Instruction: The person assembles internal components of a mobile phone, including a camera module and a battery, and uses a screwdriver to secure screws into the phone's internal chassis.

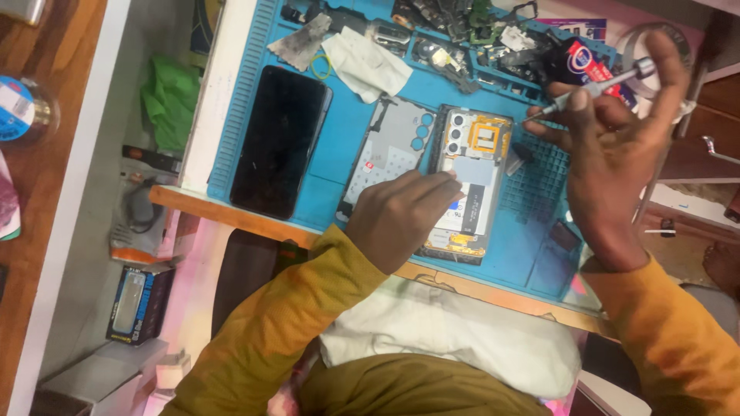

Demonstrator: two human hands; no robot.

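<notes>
Opened phone, lower part hidden under left hand, pressed flat on it. Screwdriver gripped by right hand, tip at phone's upper edge; loose parts beyond are indistinct.

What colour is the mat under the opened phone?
The work mat is bright blue, clearest in the head view.

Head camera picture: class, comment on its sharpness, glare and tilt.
Head view: soft overall; the right hand holding the screwdriver looks slightly blurred; the black phone screen shows faint sheen, no strong glare; the blue mat runs tilted across the frame.
</notes>
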